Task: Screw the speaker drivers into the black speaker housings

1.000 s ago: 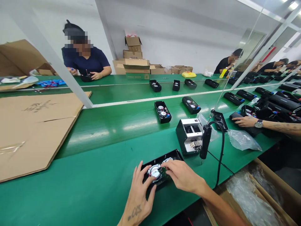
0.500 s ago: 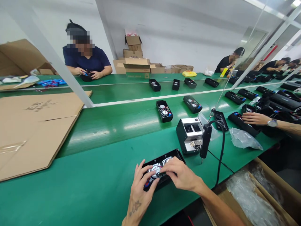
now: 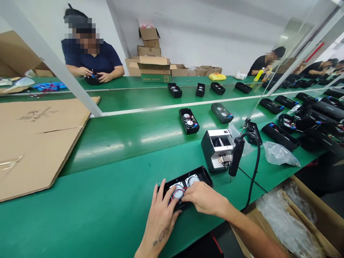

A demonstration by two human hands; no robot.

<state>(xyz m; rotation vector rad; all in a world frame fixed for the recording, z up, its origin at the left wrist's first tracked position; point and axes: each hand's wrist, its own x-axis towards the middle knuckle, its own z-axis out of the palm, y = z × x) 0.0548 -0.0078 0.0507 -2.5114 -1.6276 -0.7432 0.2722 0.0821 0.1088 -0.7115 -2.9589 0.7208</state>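
Note:
A black speaker housing [image 3: 204, 174] lies open side up on the green bench in front of me. Two round speaker drivers with pale centres sit inside it, a left driver [image 3: 177, 193] and a right driver [image 3: 192, 180]. Thin red and black wires [image 3: 174, 190] run across the left one. My left hand [image 3: 161, 213] holds the left end of the housing, fingers spread over it and thumb along the near side. My right hand [image 3: 206, 199] is closed in a pinch by the left driver, where the wires reach its fingertips; these are partly hidden.
A black-and-silver machine [image 3: 217, 150] stands behind the housing. Beside it hangs an electric screwdriver [image 3: 237, 157] with a looped cable. More housings [image 3: 189, 122] lie on the line. Flat cardboard [image 3: 40, 143] covers the left; a carton with plastic bags [image 3: 287, 218] is at lower right. Co-workers sit opposite.
My right fingers have moved slightly at the left driver, where red wire now shows. My left fingers have shifted on the housing. A co-worker's hand at the right has left the view.

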